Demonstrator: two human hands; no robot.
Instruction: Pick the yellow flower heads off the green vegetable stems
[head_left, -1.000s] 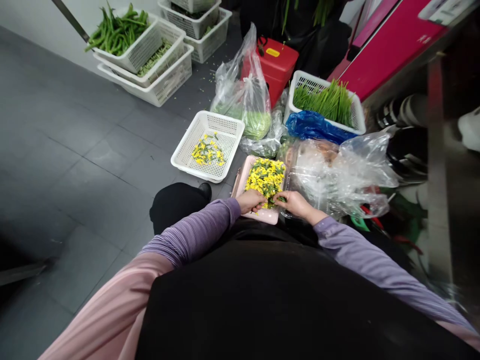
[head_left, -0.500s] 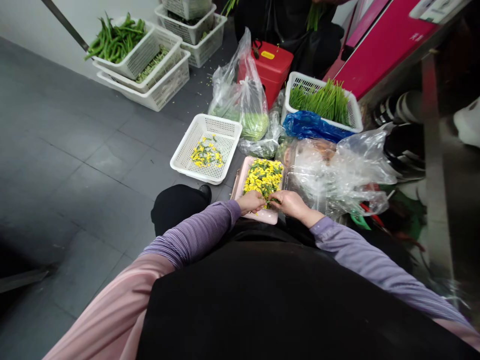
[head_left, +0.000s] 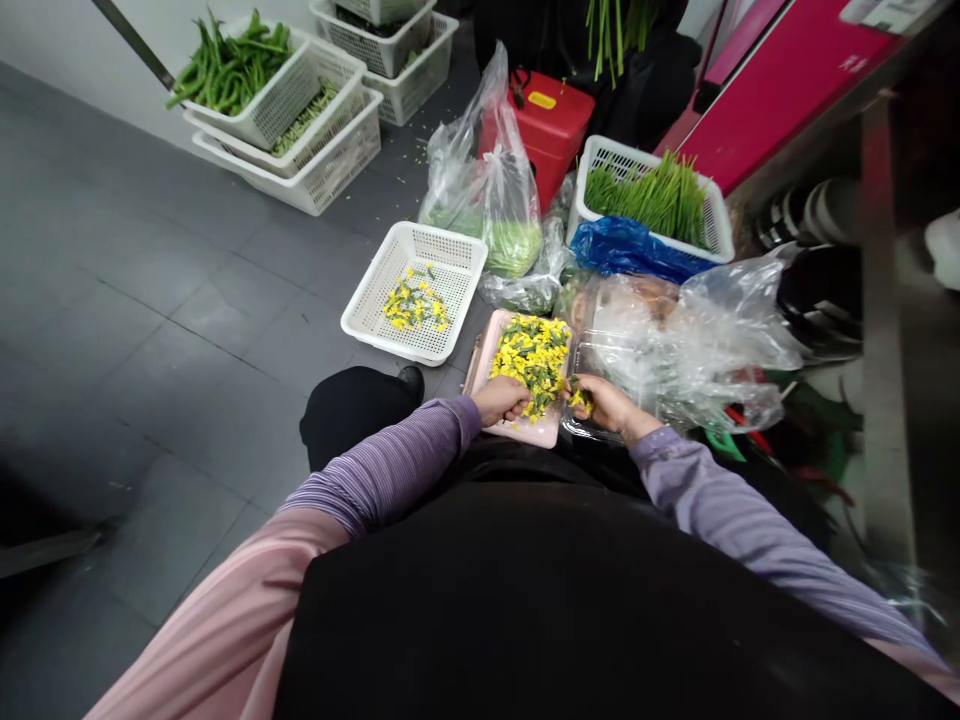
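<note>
Yellow flowers with green stems [head_left: 531, 352] fill a pink tray [head_left: 541, 434] in front of my body. My left hand [head_left: 502, 400] is closed at the tray's near left edge, and what it holds, if anything, is hidden. Over the tray's right edge, my right hand [head_left: 606, 402] pinches a small bunch of yellow flowers [head_left: 580, 398]. A clear plastic box [head_left: 592, 432] lies under and beside that hand. More yellow flowers [head_left: 415, 303] lie in a white perforated basket [head_left: 360, 318] beyond the tray to the left.
White baskets [head_left: 322, 190] with green peppers stand at the back left. Ahead are a plastic bag of greens [head_left: 510, 240], a red box [head_left: 551, 125] and a basket of green stalks [head_left: 727, 235]. Another person [head_left: 525, 35] holds stalks at the top. Plastic bags [head_left: 675, 350] lie right.
My right hand has moved right, away from my left hand, with the flower bunch now visible in it. The other person's green stalks hang lower into view.
</note>
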